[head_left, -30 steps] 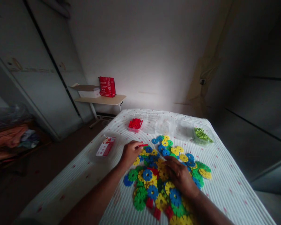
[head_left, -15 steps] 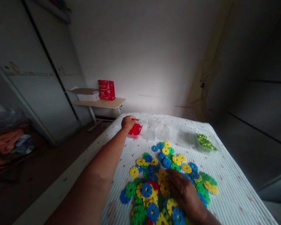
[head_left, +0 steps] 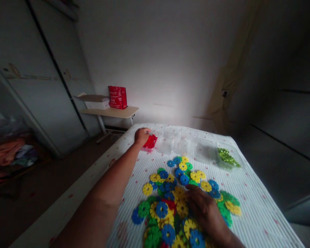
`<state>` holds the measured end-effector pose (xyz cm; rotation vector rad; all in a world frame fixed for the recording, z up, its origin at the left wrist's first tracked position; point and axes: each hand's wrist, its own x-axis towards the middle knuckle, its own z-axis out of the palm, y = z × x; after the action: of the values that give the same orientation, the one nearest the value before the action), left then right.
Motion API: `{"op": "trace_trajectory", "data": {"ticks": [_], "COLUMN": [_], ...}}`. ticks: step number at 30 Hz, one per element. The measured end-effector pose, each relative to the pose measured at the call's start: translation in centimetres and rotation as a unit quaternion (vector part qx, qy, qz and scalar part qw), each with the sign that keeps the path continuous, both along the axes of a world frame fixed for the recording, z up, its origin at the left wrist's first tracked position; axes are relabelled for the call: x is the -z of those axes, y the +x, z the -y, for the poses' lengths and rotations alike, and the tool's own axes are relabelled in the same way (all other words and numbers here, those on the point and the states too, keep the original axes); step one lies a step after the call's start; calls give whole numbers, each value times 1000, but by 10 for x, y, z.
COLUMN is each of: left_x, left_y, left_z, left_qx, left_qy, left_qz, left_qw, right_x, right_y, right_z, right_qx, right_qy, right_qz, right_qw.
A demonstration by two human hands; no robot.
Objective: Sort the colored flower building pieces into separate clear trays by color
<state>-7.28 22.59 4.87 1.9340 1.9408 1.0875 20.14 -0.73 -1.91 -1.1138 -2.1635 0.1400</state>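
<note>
My left hand (head_left: pixel 142 136) reaches to the far left, over the near-left side of a small clear box (head_left: pixel 147 150) that holds red plastic pieces (head_left: pixel 151 141). Its fingers are loosely bent at the rim, with no piece visible in them; the fingertips are partly hidden. My right hand (head_left: pixel 205 210) lies low on the right part of a pile of notched plastic discs in blue (head_left: pixel 168 233), yellow (head_left: pixel 182 209) and green (head_left: pixel 153 237). The right fingers stretch forward against the discs and their undersides are hidden. Some red discs (head_left: pixel 170 204) show within the pile.
Clear plastic boxes (head_left: pixel 166 144) stand in a row along the far side of the striped cloth (head_left: pixel 258 206). The rightmost box holds green pieces (head_left: pixel 227 156). Beyond, a small table (head_left: pixel 124 112) carries a red bag (head_left: pixel 117 97) and a white box (head_left: pixel 96 103).
The red piece that stuck out from my left fingers no longer shows there; that hand stays over the red box. My right hand has shifted slightly to the right on the pile.
</note>
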Motion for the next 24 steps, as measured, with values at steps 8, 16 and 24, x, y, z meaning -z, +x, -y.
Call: {"op": "trace_trajectory", "data": {"ticks": [8, 16, 24], "left_x": [27, 63, 79], "left_y": [20, 16, 21], "left_z": [140, 247, 245], "left_qx": [243, 426, 363], "left_qy": [111, 128, 127], "left_qz": [-24, -110, -177], "left_qw": [963, 889, 906], "right_x": [-3, -35, -18], "right_y": [16, -4, -2], "right_z": [-3, 21, 34], "right_qx": [-23, -144, -110], "right_qy": [-47, -112, -91], "right_qz": [10, 125, 203], "right_qw": [999, 975, 969]}}
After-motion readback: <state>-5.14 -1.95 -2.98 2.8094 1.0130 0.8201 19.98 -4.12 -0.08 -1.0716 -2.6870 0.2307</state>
